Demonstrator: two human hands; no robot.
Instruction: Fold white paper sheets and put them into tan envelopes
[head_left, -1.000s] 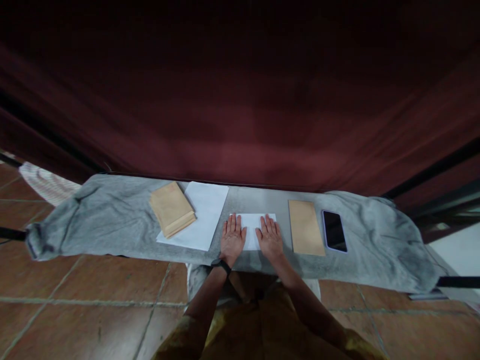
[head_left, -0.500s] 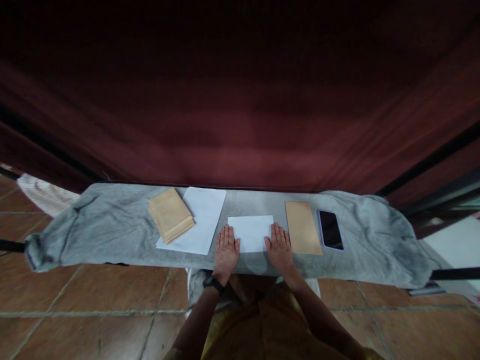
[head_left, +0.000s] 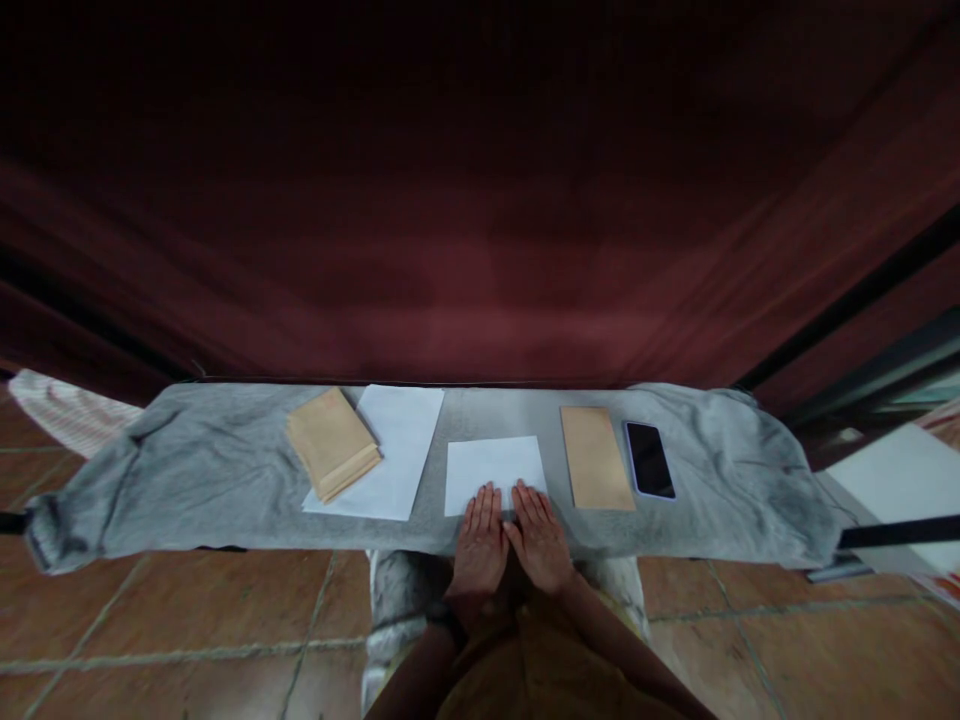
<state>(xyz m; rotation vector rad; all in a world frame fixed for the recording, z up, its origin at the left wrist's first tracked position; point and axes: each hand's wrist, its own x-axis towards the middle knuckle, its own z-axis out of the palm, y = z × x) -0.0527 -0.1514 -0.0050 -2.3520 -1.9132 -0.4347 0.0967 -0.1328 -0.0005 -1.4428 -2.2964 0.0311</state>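
A white sheet of paper (head_left: 491, 462), apparently folded, lies flat in front of me on the grey cloth. My left hand (head_left: 482, 545) rests palm down with its fingers stretched over the sheet's near edge. Beside it, my right hand (head_left: 540, 535) lies flat on the same edge, fingers extended, the two hands almost touching. Part of the near edge is hidden beneath my fingers. Just right of the sheet is a single brown envelope (head_left: 598, 460).
To the left, a stack of brown envelopes (head_left: 334, 445) partly covers larger white paper sheets (head_left: 405, 450). A phone (head_left: 649, 460) lies right of the single envelope. Grey cloth (head_left: 217, 470) covers the narrow table. A dark red curtain (head_left: 480, 270) hangs behind it.
Both hands have moved from the sheet's left and right sides inward and toward me, coming together at its near edge. The camera view has shifted slightly.
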